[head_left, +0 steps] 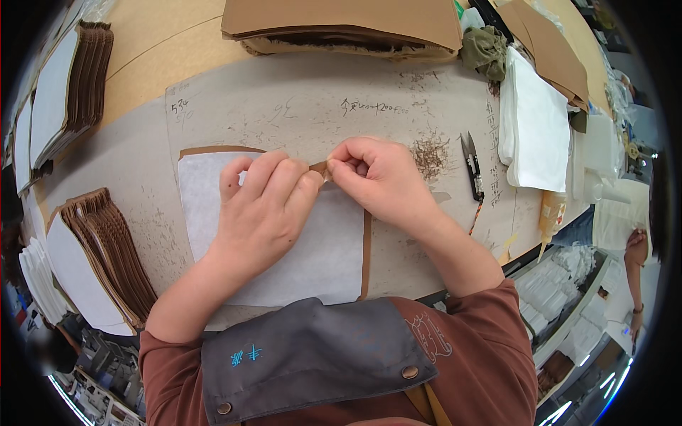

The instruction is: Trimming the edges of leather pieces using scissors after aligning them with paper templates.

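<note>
A white sheet (312, 248) with brown edging lies on the table in front of me, under both hands. At its upper edge, my left hand (266, 199) presses down with its fingers bent close together. My right hand (376, 174) pinches the sheet's brown edge strip (320, 167) between thumb and forefinger, right beside the left fingertips. The left fingertips also touch this strip. Part of the sheet is hidden by my hands and forearms.
Black thread snips (472, 167) with an orange cord lie to the right. Stacks of brown-edged pieces (106, 248) stand at left, a brown stack (341, 21) at the back. White sheets (533, 121) and a glue bottle (551, 213) are at the right edge.
</note>
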